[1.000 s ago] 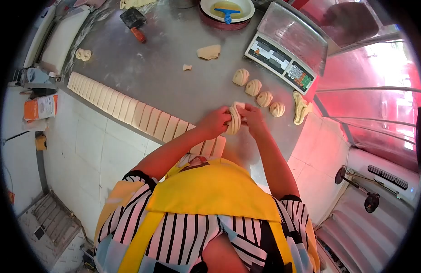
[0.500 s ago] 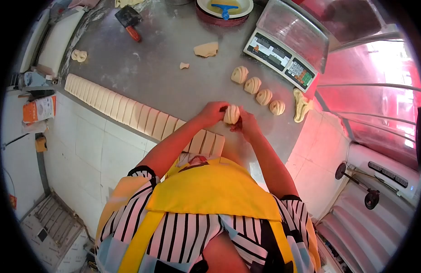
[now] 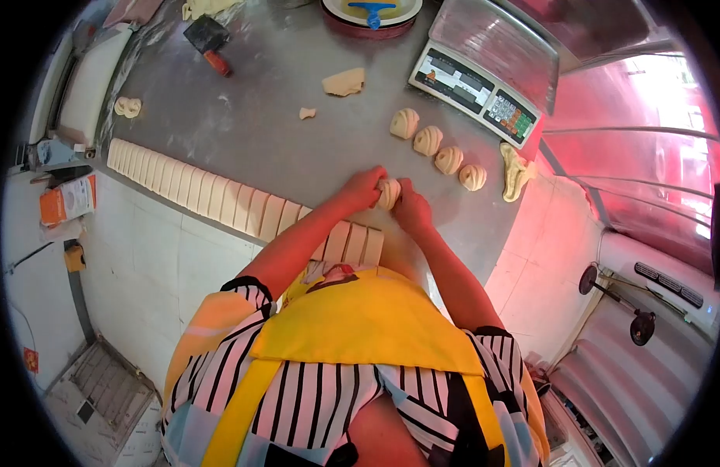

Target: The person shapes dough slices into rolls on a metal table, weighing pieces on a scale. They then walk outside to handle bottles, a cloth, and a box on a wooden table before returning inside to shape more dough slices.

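Between my two hands, just above the metal table's front part, is a twisted dough roll with layered folds. My left hand grips its left side with closed fingers, and my right hand pinches its right side. Several shaped dough rolls stand in a slanting row to the right, apart from my hands. Under and beside my left forearm, a long row of cut dough strips runs along the table's front edge.
A digital scale stands at the back right, with a loose dough scrap by its corner. Flat dough pieces lie mid-table. A scraper with a red handle and a bowl with a blue tool are farther back.
The dough roll has turned and shifted slightly left, and my hands have closed in around it. The whole view has shifted a little.
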`<state>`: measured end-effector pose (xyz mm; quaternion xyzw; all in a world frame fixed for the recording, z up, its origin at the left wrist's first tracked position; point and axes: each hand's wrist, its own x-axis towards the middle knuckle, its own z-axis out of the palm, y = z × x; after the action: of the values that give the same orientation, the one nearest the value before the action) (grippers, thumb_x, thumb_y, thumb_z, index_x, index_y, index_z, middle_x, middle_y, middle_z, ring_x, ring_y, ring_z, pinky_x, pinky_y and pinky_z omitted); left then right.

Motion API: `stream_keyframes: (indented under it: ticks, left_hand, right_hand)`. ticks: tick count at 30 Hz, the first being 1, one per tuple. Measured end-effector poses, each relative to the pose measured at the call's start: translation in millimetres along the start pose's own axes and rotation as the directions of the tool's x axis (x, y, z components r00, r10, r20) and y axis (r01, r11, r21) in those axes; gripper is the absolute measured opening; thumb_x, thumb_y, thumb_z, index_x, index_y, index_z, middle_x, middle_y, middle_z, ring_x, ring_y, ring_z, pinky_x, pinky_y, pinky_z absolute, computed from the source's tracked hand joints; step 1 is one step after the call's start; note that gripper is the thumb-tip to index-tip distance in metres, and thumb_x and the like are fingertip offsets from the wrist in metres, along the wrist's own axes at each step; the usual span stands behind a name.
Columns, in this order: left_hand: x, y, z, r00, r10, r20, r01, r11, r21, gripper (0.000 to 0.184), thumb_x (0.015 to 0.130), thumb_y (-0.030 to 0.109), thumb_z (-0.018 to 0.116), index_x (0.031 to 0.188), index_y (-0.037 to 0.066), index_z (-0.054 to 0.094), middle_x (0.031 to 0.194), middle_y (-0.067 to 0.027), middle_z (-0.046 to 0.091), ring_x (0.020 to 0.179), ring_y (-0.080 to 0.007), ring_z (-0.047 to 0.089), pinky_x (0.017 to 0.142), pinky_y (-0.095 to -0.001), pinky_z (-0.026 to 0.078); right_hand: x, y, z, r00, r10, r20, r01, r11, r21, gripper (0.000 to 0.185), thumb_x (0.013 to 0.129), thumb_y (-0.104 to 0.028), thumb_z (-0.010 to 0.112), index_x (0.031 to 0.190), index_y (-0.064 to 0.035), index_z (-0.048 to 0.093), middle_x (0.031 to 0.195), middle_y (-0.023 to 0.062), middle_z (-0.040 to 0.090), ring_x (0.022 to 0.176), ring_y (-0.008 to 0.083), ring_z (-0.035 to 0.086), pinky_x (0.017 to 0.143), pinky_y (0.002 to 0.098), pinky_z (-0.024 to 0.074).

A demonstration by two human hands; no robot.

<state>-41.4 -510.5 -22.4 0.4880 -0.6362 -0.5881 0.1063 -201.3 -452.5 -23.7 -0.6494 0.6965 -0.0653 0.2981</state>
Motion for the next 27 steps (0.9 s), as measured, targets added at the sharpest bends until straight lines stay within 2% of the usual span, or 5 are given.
stream_keyframes:
  ticks: [3,6,12,21,27]
  left_hand:
    - [-6.5,-2.5,-5.9,0.988,-0.075,0.136,0.1,0.977,-0.188,0.022,0.074,0.003,0.056,0.095,0.004,0.049,0.067,-0.0137,0.06,0.054,-0.0219,0.06,0.048,-0.0349,0.046]
    - [-7.1,3.5,-4.0,0.994,-0.099,0.036,0.102,0.99,-0.093,0.026,0.074,0.004,0.058,0.098,0.004,0.048,0.068,-0.0129,0.06,0.055,-0.0223,0.059,0.05,-0.0349,0.046]
    - [-5.8,-0.2,2.4,0.959,0.139,-0.247,-0.11,0.986,0.128,0.025,0.077,0.007,0.059,0.099,0.004,0.047,0.066,-0.0112,0.058,0.056,-0.0208,0.058,0.055,-0.0351,0.046]
    - [2.5,-0.8,-2.3,0.993,-0.106,-0.047,0.097,0.98,-0.176,0.017,0.08,0.007,0.054,0.096,0.005,0.047,0.061,-0.0107,0.057,0.045,-0.0222,0.054,0.045,-0.0359,0.042]
    - [-5.5,-6.6,10.8,0.95,0.156,-0.27,-0.085,0.963,0.256,0.014,0.081,0.01,0.053,0.092,0.004,0.046,0.07,-0.0191,0.06,0.066,-0.0388,0.059,0.058,-0.0457,0.045]
  right_hand:
    - [0.2,5.1,-0.8,0.999,-0.005,0.042,-0.002,0.989,0.148,0.024,0.083,-0.007,0.053,0.106,-0.0066,0.044,0.068,0.0066,0.058,0.067,0.0164,0.065,0.053,0.0273,0.0457]
    - [7.7,3.1,-32.3,0.891,0.01,0.454,-0.364,0.613,0.701,0.02,0.084,-0.008,0.054,0.102,-0.0052,0.045,0.07,0.0072,0.058,0.064,0.0182,0.064,0.052,0.0287,0.0474]
    - [18.7,-6.3,-14.8,0.941,0.204,0.271,-0.335,0.68,0.652,0.018,0.084,-0.004,0.049,0.1,-0.0034,0.042,0.075,0.0114,0.059,0.052,0.0237,0.06,0.041,0.0353,0.0464]
    - [25.0,14.5,6.3,0.986,0.13,0.104,-0.154,0.948,0.28,0.021,0.083,-0.017,0.054,0.096,-0.007,0.041,0.074,0.0166,0.061,0.063,0.0325,0.062,0.058,0.0444,0.0476]
    - [19.8,9.7,-9.1,0.983,0.098,0.152,-0.127,0.972,0.195,0.018,0.08,-0.01,0.056,0.092,-0.0071,0.043,0.065,0.0092,0.059,0.047,0.0204,0.057,0.046,0.035,0.0455]
